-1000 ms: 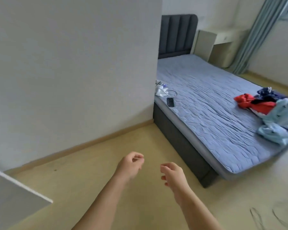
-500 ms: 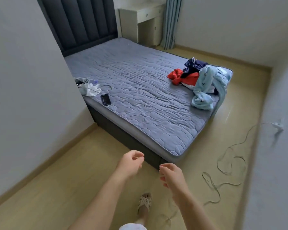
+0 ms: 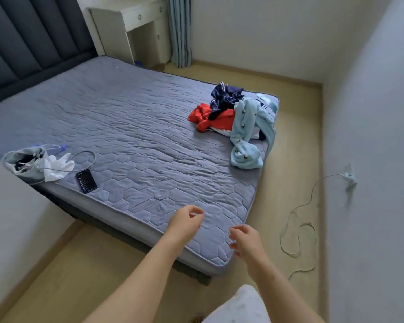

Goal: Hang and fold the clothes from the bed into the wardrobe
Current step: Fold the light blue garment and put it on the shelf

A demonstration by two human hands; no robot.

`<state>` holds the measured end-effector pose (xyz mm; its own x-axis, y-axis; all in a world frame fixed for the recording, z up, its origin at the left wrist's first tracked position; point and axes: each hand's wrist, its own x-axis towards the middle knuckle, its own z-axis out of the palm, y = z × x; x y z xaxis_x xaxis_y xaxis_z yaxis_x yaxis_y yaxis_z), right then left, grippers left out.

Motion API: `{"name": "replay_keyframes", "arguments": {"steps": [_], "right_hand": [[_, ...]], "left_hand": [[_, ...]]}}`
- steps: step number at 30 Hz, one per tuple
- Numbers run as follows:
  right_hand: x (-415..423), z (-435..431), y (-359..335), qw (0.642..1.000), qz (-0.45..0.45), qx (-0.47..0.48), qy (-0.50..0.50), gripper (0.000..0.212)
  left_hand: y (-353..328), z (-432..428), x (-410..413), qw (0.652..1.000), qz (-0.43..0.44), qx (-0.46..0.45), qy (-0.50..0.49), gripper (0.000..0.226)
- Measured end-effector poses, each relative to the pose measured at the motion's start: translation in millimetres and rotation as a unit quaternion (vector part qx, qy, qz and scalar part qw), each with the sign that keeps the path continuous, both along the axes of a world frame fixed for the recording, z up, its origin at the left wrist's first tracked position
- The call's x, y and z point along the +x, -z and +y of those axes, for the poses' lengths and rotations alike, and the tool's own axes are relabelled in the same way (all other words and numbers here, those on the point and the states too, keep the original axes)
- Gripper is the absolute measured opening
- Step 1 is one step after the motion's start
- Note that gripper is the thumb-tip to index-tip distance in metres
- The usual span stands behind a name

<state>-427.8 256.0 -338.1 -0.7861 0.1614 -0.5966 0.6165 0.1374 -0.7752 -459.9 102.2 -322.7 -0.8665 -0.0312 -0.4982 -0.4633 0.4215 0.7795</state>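
A pile of clothes lies at the far right corner of the bed (image 3: 131, 127): a light blue garment (image 3: 247, 136) draped over the edge, a red garment (image 3: 210, 117) and a dark navy one (image 3: 226, 95) behind it. My left hand (image 3: 184, 221) hovers over the near corner of the mattress with fingers loosely curled, holding nothing. My right hand (image 3: 245, 238) is beside it, also empty with relaxed fingers. Both hands are well short of the clothes pile. No wardrobe is in view.
A phone (image 3: 86, 181), a cable (image 3: 84, 157) and a grey bag (image 3: 25, 163) with white cloth lie on the bed's left edge. A cord (image 3: 296, 231) trails over the floor on the right to a wall socket (image 3: 348, 176). A white desk (image 3: 131, 31) stands beyond the bed.
The view has swung from the wall to the bed and come closer. Both hands now hover over the mattress's near corner instead of the floor, still empty.
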Motion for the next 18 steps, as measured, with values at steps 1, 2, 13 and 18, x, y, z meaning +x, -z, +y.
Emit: {"name": "replay_keyframes", "arguments": {"steps": [1, 2, 13, 18], "right_hand": [[-8, 6, -1, 1.0, -0.002, 0.0, 0.004, 0.008], [-17, 11, -2, 1.0, -0.006, 0.001, 0.007, 0.008], [-137, 102, 7, 0.998, -0.023, -0.008, 0.05, 0.014], [-216, 193, 10, 0.999, -0.017, 0.001, 0.047, 0.013]], "left_hand": [[1, 5, -10, 1.0, 0.0, 0.002, 0.005, 0.009], [2, 11, -20, 1.0, 0.001, 0.005, 0.008, 0.009], [25, 109, -144, 1.0, -0.011, 0.012, 0.022, 0.009], [32, 179, -224, 1.0, -0.023, 0.012, -0.012, 0.011]]}}
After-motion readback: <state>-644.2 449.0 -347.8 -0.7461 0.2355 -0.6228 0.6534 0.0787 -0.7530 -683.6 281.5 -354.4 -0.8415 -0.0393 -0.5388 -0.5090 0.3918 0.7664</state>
